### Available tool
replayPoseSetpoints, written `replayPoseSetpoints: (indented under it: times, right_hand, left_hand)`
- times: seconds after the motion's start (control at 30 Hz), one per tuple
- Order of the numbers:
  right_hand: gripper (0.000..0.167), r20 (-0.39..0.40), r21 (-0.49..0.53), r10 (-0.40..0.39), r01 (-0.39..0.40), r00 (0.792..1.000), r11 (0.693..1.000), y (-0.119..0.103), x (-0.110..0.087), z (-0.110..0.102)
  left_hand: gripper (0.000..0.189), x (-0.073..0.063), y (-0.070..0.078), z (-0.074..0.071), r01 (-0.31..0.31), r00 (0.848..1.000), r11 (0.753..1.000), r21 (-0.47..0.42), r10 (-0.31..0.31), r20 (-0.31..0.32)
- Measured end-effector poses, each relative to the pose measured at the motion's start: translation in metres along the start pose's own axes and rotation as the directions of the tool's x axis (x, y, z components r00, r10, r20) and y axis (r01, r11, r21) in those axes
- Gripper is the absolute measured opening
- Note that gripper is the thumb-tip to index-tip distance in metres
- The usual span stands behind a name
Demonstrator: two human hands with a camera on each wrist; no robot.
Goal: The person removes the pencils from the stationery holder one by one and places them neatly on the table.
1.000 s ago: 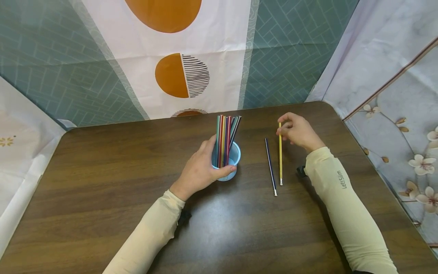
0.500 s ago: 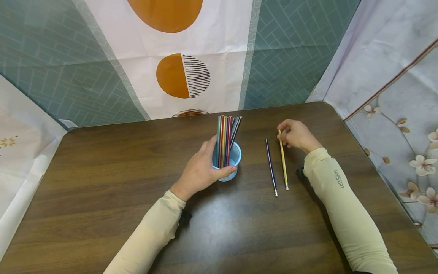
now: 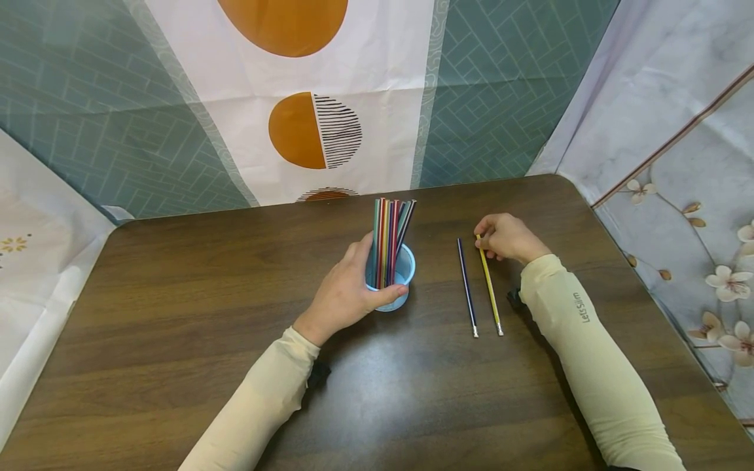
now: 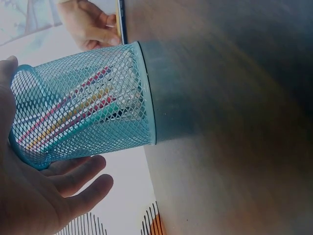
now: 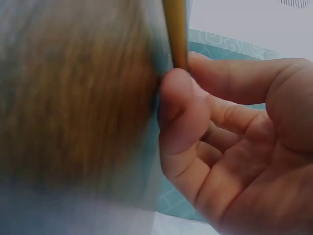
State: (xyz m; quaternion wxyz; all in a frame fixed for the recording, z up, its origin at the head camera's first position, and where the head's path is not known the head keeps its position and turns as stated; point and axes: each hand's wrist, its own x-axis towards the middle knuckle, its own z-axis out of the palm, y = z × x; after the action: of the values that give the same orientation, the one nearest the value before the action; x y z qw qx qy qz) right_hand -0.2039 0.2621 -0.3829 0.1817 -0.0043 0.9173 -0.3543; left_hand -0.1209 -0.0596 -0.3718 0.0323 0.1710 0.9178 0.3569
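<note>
My left hand (image 3: 347,288) holds a light blue mesh pencil cup (image 4: 83,103) around its rim, thumb at the near side. Several coloured pencils (image 3: 385,242) stand in the cup, leaning together toward the back. On the right, my right hand (image 3: 509,237) pinches the far end of a yellow pencil (image 3: 490,288) between thumb and fingertips, as the right wrist view shows close up. Its eraser end points toward me. Just left of it a dark blue pencil (image 3: 467,288) lies on the table, nearly parallel, eraser end also toward me.
The brown wooden table (image 3: 177,327) has a rounded far right corner. Patterned cloth (image 3: 489,91) hangs behind its back edge, and a white floral cloth (image 3: 695,216) hangs along the right side.
My right hand has drawn the yellow pencil toward me, and its eraser end has swung to the right, level with the dark blue pencil's. The left hand and the cup stay put.
</note>
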Motion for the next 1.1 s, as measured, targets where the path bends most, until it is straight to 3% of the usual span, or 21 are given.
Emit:
replayPoseSetpoints:
  times: [0.83,0.97,1.1]
  right_hand:
    - [0.021,-0.001,-0.038,0.009,-0.009,1.000,0.999,-0.001,-0.003,0.000]
    - [0.025,-0.034,-0.049,-0.003,0.001,0.999,0.999,-0.004,-0.006,0.001]
    - [0.031,-0.123,-0.035,-0.092,0.088,0.988,0.995,-0.016,-0.013,0.005]
  left_hand:
    - [0.105,-0.002,-0.002,0.001,-0.015,1.000,1.000,-0.005,0.015,-0.014]
    - [0.105,-0.003,-0.002,0.002,-0.010,1.000,1.000,0.001,0.010,-0.013]
    - [0.105,-0.003,-0.002,0.003,-0.013,1.000,1.000,0.001,0.013,-0.008]
